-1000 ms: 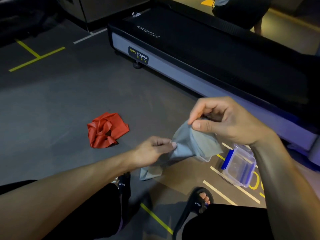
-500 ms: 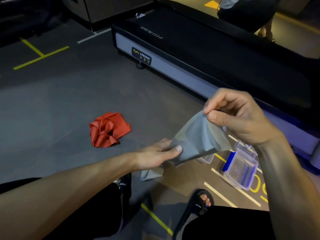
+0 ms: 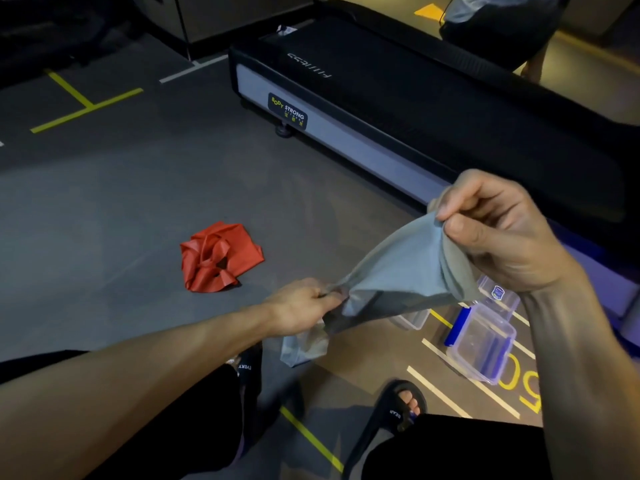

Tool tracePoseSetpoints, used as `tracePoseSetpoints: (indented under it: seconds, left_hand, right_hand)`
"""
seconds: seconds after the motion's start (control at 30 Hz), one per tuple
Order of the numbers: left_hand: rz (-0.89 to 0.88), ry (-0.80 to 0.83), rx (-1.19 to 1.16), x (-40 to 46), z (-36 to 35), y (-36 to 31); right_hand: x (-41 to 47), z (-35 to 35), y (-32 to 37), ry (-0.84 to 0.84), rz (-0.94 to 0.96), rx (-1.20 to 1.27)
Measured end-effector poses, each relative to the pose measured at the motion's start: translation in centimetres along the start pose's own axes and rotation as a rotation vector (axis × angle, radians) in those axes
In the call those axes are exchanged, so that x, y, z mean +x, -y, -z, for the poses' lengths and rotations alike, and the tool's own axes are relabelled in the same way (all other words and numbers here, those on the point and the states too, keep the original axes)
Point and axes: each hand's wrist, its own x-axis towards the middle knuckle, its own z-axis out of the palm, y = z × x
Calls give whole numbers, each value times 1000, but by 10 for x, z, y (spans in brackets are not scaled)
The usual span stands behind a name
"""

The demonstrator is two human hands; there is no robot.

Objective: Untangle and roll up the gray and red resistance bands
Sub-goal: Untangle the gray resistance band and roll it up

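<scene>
- Gray band (image 3: 398, 271): held in the air, in front of the treadmill (image 3: 415, 109). Judged thin, light, limp and stretchy; likely to cling to itself.
- Right hand (image 3: 495, 233): thumb and fingers pinch the band's upper edge.
- Left hand (image 3: 301, 306): fingers closed round the bunched lower section; a loose tail hangs below.
- Hold at the free edges, not the bunched middle.
- Red band (image 3: 218, 258): crumpled on the floor, left of the treadmill's near end, untouched.
</scene>
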Motion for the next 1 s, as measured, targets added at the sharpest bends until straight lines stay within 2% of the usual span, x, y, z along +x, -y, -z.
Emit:
tracePoseSetpoints:
  seconds: [0.13,0.23,0.27,0.4,0.47,0.57,0.67,0.77,0.87,0.93,1.0]
  left_hand:
    - [14,-114,-28,-1,6,-2]
    - [-101,-133,173,-6,5,-9]
    - [-130,-124,159,-7,4,-11]
    - [-150,33,-183,-5,0,-6]
    - [-133,120,-252,-6,-1,-3]
    - [-182,256,-105,-8,3,-1]
    - [-314,215,113,-9,8,1]
    - [-423,184,-1,-10,10,-7]
    - [-432,246,-269,-11,11,-16]
    - [-393,315,-424,-13,12,-20]
    - [-324,335,-454,-13,14,-21]
  right_hand:
    - [-2,5,0,-6,-19,30]
    - [0,5,0,5,-30,21]
    - [0,5,-1,9,-32,17]
    - [2,3,-4,9,-38,22]
    - [3,4,-5,14,-38,14]
    - [2,8,-1,17,-38,-17]
    - [0,11,3,62,-56,-56]
    - [1,11,5,160,-81,-104]
    - [2,10,5,245,-103,-114]
    - [2,10,4,288,-127,-104]
    - [2,12,2,299,-139,-102]
